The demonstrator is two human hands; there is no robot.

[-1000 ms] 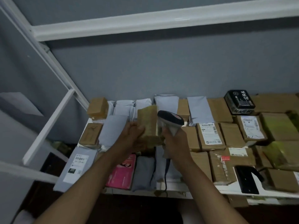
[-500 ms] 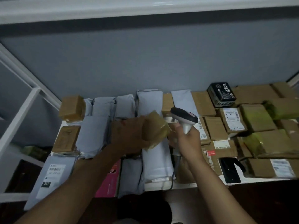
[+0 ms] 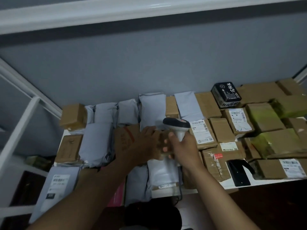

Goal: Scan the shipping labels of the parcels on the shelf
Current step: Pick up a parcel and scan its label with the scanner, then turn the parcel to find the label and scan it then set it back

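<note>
Brown cardboard: the small parcel (image 3: 163, 143) sits in the left hand (image 3: 146, 146), whose fingertips (image 3: 165, 148) curl round its near side.
Right hand (image 3: 183, 146): wrapped round the grip of the scanner (image 3: 177, 126), thumb up the handle.
Key relation: the scanner head hangs just above and behind the held parcel, almost touching it; its window looks turned away from the camera, so I cannot tell whether it faces a label.
Parcel axis: blurred, seemingly upright between the two hands.
Nearer hand: both meet at the parcel; the left one carries it.
Label on held parcel: not visible.
Shelf (image 3: 235, 184): white, packed edge to edge.
Counts: one scanner, one parcel in hand, roughly ten grey mailer bags (image 3: 96, 143), well over a dozen cardboard boxes (image 3: 221, 130), one black box (image 3: 226, 94), one black flat item (image 3: 239, 172).
Labels showing: about six.
</note>
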